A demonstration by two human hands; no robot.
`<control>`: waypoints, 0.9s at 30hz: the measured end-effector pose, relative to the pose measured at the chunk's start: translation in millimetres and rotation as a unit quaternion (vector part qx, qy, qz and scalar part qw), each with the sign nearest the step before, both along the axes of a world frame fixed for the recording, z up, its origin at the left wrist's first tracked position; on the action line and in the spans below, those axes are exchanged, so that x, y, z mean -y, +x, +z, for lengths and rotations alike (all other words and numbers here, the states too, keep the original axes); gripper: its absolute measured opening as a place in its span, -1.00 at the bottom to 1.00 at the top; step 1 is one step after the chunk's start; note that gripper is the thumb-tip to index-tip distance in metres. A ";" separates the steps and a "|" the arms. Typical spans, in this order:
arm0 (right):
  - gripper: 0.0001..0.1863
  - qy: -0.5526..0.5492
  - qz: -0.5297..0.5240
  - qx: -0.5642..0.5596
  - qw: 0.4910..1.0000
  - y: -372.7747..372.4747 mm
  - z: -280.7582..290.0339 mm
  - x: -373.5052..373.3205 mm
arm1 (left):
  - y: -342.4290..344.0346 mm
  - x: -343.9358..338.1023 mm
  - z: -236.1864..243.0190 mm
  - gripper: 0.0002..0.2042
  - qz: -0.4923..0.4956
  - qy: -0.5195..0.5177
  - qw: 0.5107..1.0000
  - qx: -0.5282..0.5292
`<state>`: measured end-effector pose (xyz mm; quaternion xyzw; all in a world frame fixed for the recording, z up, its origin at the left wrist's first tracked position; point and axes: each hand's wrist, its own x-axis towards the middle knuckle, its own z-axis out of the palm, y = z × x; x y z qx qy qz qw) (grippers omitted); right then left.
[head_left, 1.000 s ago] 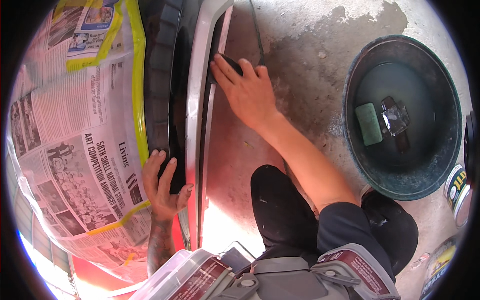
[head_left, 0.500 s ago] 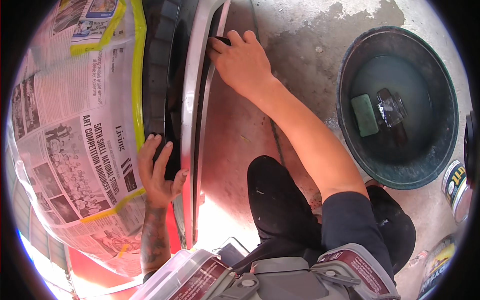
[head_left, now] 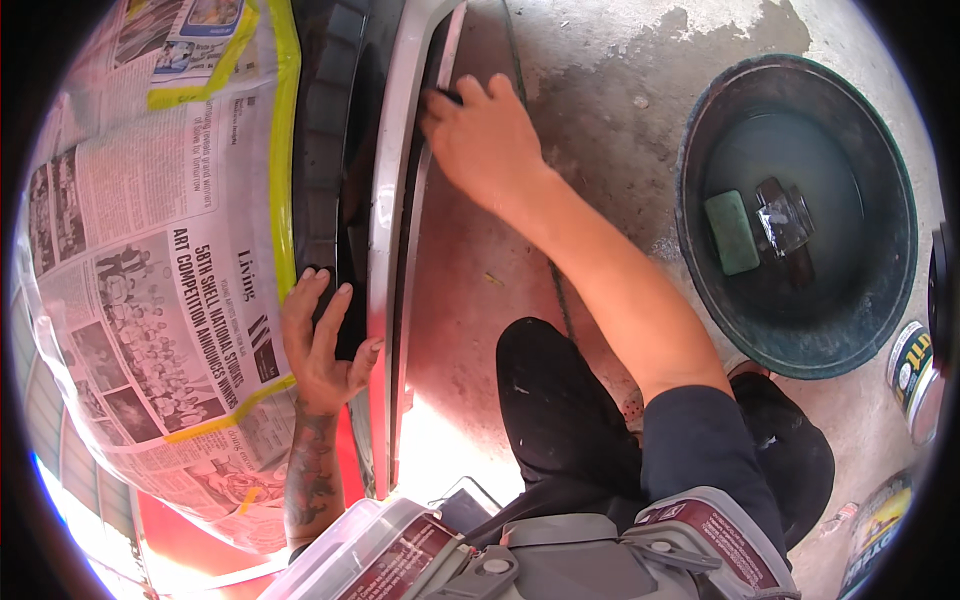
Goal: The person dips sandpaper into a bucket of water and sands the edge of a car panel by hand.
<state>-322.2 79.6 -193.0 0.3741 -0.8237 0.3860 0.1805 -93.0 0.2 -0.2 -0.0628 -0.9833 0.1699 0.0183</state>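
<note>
A vehicle panel with a silver-grey rim (head_left: 384,180) and a glossy black surface (head_left: 330,130) stands at my left. My right hand (head_left: 485,140) is bent around the rim's outer side near the top, its fingers closed on a small black piece (head_left: 443,97) pressed to the edge. Most of that piece is hidden by the fingers. Lower down, my left hand (head_left: 322,345) lies on the black surface with fingers spread, holding nothing. Newspaper (head_left: 150,270) covers the body beside it, bordered by yellow masking tape (head_left: 284,150).
A dark round tub (head_left: 693,270) of cloudy water stands at the right, with a green block (head_left: 733,232) and a clear-and-dark object (head_left: 783,218) in it. Cans (head_left: 912,385) stand at the far right. My knees (head_left: 545,400) are bent over the concrete floor (head_left: 590,60).
My right hand has slid slightly toward me along the rim, with the black piece still in its fingers. My left hand stays on the black surface.
</note>
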 end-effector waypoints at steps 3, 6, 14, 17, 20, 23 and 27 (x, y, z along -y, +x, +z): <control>-0.68 0.038 0.068 0.038 0.996 -0.4 -6.3 4.8 | 0.4 0.9 0.0 -0.42 0.003 -0.001 1.000 0.000; -0.66 -0.029 -0.038 -0.004 0.999 0.5 -13.7 6.4 | 1.7 0.4 -1.1 -0.41 0.005 0.002 1.000 -0.002; -0.45 -0.225 0.008 0.112 0.968 51.1 -31.5 7.6 | 0.1 1.5 -2.3 -0.42 -0.010 0.000 1.000 -0.005; -0.38 -0.231 -0.009 0.118 0.966 59.8 -41.5 16.0 | -0.1 1.8 -3.2 -0.41 -0.011 0.003 1.000 -0.006; -0.33 -0.207 -0.013 0.119 0.971 64.0 -45.0 19.8 | 0.2 1.1 -1.9 -0.41 -0.012 0.002 1.000 -0.007; -0.34 -0.229 0.009 0.144 0.963 61.2 -42.5 17.9 | -0.2 0.9 -0.5 -0.41 -0.011 -0.003 1.000 0.001; -0.24 -0.141 -0.007 0.109 0.984 33.7 -42.7 20.0 | 0.3 0.1 -0.5 -0.41 -0.001 -0.001 1.000 0.004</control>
